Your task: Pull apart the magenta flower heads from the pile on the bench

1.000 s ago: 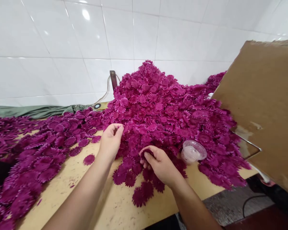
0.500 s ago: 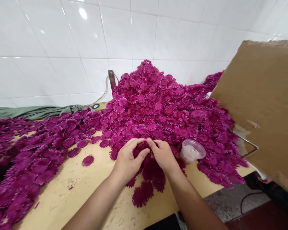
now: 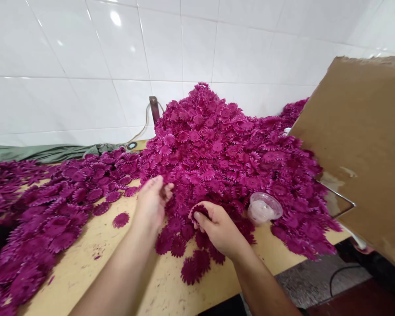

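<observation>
Thumb and fingers of my right hand (image 3: 219,226) are closed on a magenta artificial flower layer (image 3: 201,210) with a fringed edge, just in front of the tall heap. My left hand (image 3: 151,199) is apart from it, at the left foot of the heap. Its fingers look partly curled but are smeared by motion, so their grip is unclear. A large heap of magenta flower layers (image 3: 213,140) rises before both hands. More dark magenta flowers (image 3: 197,265) lie in front of it on the table, below my right hand.
To the right, a clear plastic cup (image 3: 265,207) with whitish contents stands against the heap. A brown cardboard sheet (image 3: 358,153) leans at far right. Loose flower layers (image 3: 55,228) spread along the left of the wooden table (image 3: 118,250). Green cloth (image 3: 52,152) lies by the tiled wall.
My hands were together at the front of the heap. The left has moved away to the left; the right has turned and lowered slightly, with the flower layer showing in its fingers.
</observation>
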Tool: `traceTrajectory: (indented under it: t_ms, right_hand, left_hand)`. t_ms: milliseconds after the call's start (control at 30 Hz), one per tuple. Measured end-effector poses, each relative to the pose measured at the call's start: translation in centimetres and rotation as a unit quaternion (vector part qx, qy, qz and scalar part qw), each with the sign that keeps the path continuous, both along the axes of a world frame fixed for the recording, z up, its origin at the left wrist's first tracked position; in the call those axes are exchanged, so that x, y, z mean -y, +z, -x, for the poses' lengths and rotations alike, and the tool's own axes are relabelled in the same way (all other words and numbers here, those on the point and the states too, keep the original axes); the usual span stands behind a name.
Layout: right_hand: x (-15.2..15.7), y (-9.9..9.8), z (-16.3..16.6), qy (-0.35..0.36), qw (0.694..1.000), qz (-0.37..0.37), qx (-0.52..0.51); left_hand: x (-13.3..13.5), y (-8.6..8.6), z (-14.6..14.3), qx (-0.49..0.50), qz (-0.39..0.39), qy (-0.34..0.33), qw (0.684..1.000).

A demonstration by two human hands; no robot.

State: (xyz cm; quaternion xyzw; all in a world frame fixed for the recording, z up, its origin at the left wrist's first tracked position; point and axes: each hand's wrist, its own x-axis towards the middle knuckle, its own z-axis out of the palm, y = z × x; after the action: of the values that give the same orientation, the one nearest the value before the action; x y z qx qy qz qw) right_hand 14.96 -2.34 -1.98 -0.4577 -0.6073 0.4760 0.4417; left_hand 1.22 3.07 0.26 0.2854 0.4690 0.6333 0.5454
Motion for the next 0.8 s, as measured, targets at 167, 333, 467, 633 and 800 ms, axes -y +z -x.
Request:
traceTrajectory:
  t_ms: [167,333,467,633,800]
  right_hand:
    - [-0.5,-0.5,-1.0,-0.053,0.997,-0.029,0.043]
    - [-1.9,-0.5,-0.9,-0.117,0.993,0.012,0.017]
    - [-2.0,-0.5,-0.4,-0.096,0.992,0.054,-0.056]
    - [-1.2,-0.4,-0.1,-0.014,0.988,0.085,-0.128]
    - [0.6,-0.5,0.5,0.015,0.996,0.012,-0.085]
  left_hand:
    - [-0.9,0.0,1.8,-0.255,-0.089,-0.044,0.962]
    - [1.2,-0.9,0.9,-0.424,-0.167,-0.082,0.887]
    - [3.0,-1.3,-0.8,-0.422,-0.2,-0.192,0.863]
    - [3.2,-1.4,-2.5,-0.316,-0.169,-0.226,0.906]
    - [0.8,0.0,-1.4,-0.109,-0.068,-0.121,0.984]
